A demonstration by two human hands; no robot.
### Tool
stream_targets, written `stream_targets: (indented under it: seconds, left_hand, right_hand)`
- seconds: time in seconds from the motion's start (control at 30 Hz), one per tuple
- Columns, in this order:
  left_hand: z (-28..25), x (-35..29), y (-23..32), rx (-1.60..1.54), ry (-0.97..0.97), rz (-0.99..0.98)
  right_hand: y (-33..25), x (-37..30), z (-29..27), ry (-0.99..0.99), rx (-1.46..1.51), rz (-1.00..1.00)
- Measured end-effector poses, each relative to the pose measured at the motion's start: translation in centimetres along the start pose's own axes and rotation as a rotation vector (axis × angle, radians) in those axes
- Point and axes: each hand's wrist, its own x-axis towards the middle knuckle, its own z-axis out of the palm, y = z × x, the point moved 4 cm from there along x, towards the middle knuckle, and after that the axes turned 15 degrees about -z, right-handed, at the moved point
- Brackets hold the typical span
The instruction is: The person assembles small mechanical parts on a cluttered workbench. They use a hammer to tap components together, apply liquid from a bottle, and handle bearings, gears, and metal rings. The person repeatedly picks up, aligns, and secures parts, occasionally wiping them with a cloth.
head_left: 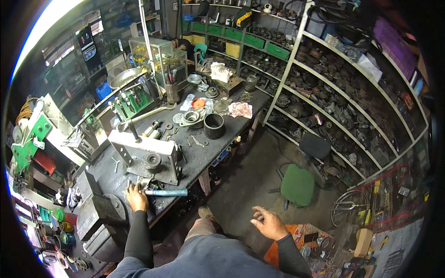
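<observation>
At the bench's near edge, the fingers of my left hand (137, 198) curl over the head end of a hammer. Its blue handle (168, 192) points right; my hand partly hides the head. Just beyond stands a press-like steel frame (144, 141) with a pale top bar and an upright dark rod. A round metal part with a bored centre (153, 160) sits within the frame. Beside my left wrist is a large bench vise (99, 208). My right hand (270, 223) hangs in the air right of my body, fingers apart and holding nothing.
The dark workbench (187, 157) carries a black cylinder sleeve (213, 126), a metal housing (189, 117), wrenches (197, 141) and rags (240, 110). A green-seated chair (297, 185) stands on the floor to the right. Shelves (333, 102) full of metal parts line the right side.
</observation>
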Motion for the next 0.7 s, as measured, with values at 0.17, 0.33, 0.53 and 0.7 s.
stream_targets:
  seconds: [0.17, 0.33, 0.53, 0.7]
  left_hand:
    - [0.2, 0.1, 0.5, 0.050, 0.037, -0.011]
    - [-0.3, 2.9, -0.2, -0.257, 0.150, -0.406]
    - [-0.4, 4.0, -0.9, -0.481, 0.163, -0.827]
    - [-0.8, 4.3, 2.4, -0.270, 0.120, -0.668]
  right_hand:
    - [1.6, 8.0, -1.3, -0.035, -0.023, 0.030]
    - [2.8, 19.1, -3.4, -0.080, -0.055, 0.003]
    - [0.8, 34.9, -1.4, -0.260, 0.034, -0.290]
    - [-1.8, 46.5, 3.2, -0.526, 0.032, -0.538]
